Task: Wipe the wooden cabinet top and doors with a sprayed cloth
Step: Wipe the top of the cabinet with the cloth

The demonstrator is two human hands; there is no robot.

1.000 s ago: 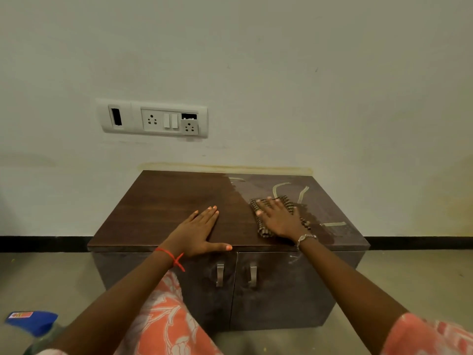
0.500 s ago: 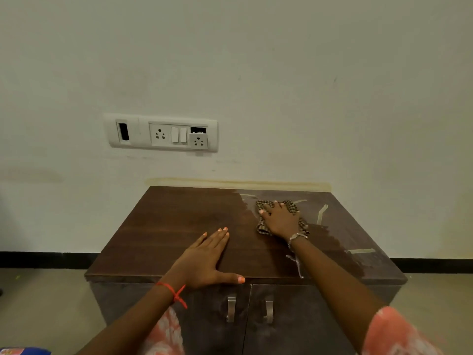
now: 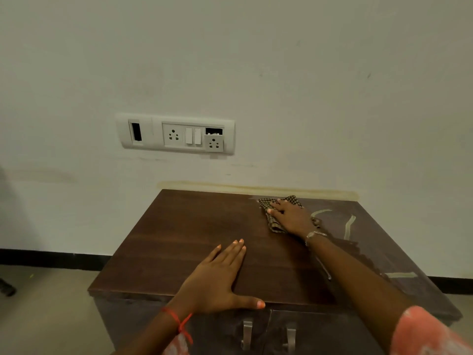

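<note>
Now | right hand (image 3: 291,216) flat, pressing cloth (image 3: 275,221) | left hand (image 3: 217,280) spread on cabinet top (image 3: 179,239)

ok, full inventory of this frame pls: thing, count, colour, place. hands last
cabinet: 1, dark brown wood, against the wall, centre
cabinet doors: 2, dark brown, front face, shut
door handles: 2, silver metal, where the doors meet
cloth: 1, brown-and-cream check, on the back right of the cabinet top
pale streaks: several, whitish, right part of the top
switch and socket panel: 1, white, on the wall above the cabinet
skirting strip: 1, black, along the wall base
left hand: flat on the top near the front edge, red thread at the wrist
right hand: pressed flat on the cloth, silver bracelet at the wrist
</note>
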